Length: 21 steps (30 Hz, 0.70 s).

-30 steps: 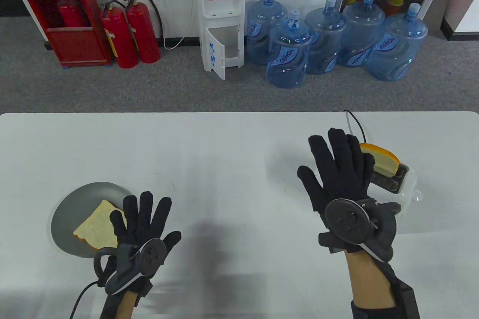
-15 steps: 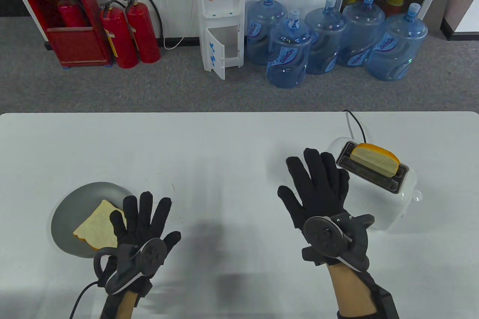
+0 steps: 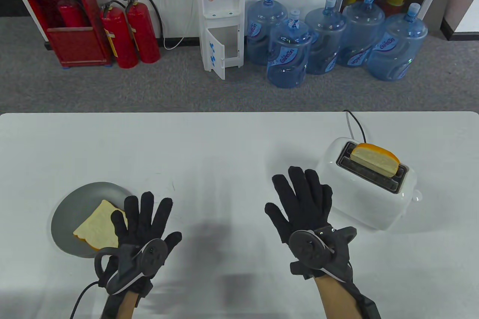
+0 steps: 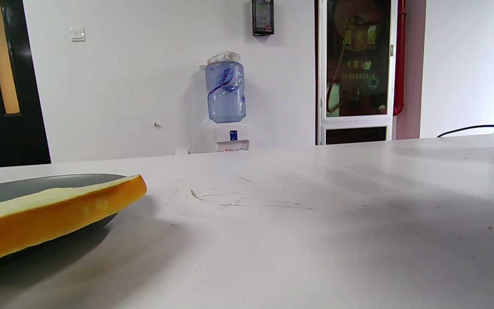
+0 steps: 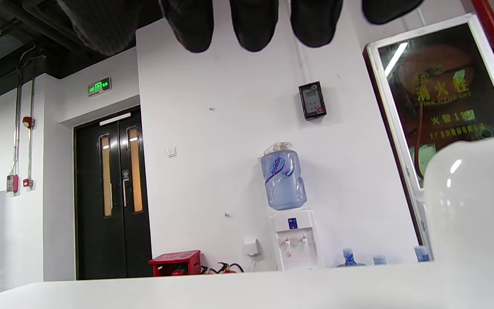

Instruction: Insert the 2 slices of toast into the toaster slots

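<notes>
A white toaster [image 3: 365, 193] stands at the table's right, with one toast slice [image 3: 375, 159] upright in its far slot; the near slot is bare. The second slice [image 3: 95, 227] lies flat on a grey plate [image 3: 67, 206] at the left; its orange crust [image 4: 54, 216] fills the left wrist view's lower left. My left hand [image 3: 144, 221] lies with fingers spread, its outer fingers over the slice's right edge, holding nothing. My right hand [image 3: 303, 203] is spread above the table just left of the toaster, empty. Its fingertips [image 5: 253, 25] hang at the top of the right wrist view, the toaster [image 5: 474, 201] at right.
The toaster's black cord [image 3: 355, 122] runs off the table's far edge. Bare white tabletop [image 3: 209, 154] lies between the plate and the toaster. Beyond the table stand water bottles, a dispenser and fire extinguishers on the floor.
My right hand has drawn back from the toaster, moving left and toward me, fingers still spread, leaving the slice in the far slot. The left hand has stayed still.
</notes>
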Motion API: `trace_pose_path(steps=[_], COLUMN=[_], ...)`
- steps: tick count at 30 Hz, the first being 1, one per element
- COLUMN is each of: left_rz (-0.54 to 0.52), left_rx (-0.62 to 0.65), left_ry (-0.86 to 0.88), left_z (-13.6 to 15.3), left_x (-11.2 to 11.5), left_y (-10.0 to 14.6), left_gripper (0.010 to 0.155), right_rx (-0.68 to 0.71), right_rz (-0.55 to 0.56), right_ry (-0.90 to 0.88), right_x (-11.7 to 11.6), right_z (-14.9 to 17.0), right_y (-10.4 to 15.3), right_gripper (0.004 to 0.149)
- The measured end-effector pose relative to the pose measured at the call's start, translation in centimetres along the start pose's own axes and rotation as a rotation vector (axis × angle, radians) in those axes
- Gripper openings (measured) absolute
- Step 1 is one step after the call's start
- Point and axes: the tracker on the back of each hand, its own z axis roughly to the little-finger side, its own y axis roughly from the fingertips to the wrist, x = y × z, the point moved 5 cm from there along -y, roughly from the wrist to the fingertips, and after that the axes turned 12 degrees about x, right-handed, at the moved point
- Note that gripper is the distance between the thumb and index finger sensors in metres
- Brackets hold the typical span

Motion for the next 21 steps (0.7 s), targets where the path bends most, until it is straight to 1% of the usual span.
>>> trace_pose_path(steps=[6, 14, 21], left_rz=[0.003, 0.009, 0.015], left_rx=[0.0, -0.004, -0.007], left_ry=[-0.003, -0.01, -0.02], left_z=[0.0, 0.0, 0.1], left_x=[0.0, 0.0, 0.1], left_y=[0.0, 0.0, 0.0], left_gripper=[0.077, 0.077, 0.077], right_rx=[-0.016, -0.018, -0.027], right_rz=[-0.036, -0.069, -0.091], right_ry=[-0.045, -0.022, -0.052], right_x=[-2.0, -3.5, -5.1], right_z=[-0.1, 0.1, 0.3], right_y=[0.7, 1.4, 1.8], right_gripper=[0.065, 0.065, 0.065])
